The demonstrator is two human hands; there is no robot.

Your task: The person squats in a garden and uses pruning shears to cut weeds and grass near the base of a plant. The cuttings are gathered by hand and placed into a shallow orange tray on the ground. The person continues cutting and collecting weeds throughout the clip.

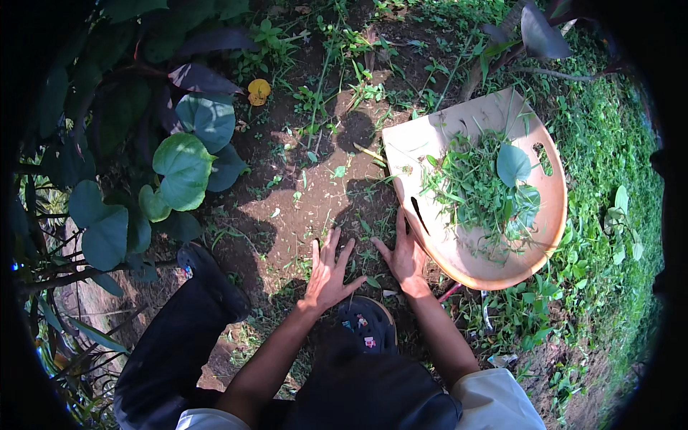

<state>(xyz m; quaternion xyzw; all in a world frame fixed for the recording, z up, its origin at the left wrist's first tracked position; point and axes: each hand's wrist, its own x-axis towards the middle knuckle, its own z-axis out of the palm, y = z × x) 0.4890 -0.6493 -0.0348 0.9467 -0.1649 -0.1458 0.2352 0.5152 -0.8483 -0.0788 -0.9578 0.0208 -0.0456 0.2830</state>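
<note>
My left hand [330,274] is spread palm down over the soil, its fingers apart and nothing in it. To its right, my right hand [407,260] is also empty, thumb held away from the fingers. Its fingers reach against or just under the left edge of a peach-coloured plastic scoop tray [416,142]; whether they touch it I cannot tell. The tray has a straight back edge, a rounded front rim and slotted handholds. A heap of pulled grass and weeds [473,188] lies in it, with a heart-shaped green leaf [513,165] on top.
Broad-leaved plants [185,169] crowd the left side. Bare soil [301,204] with small weeds lies ahead, and grass [607,145] covers the right. A branch [559,73] juts in at upper right. My dark clog [368,328] stands between my forearms.
</note>
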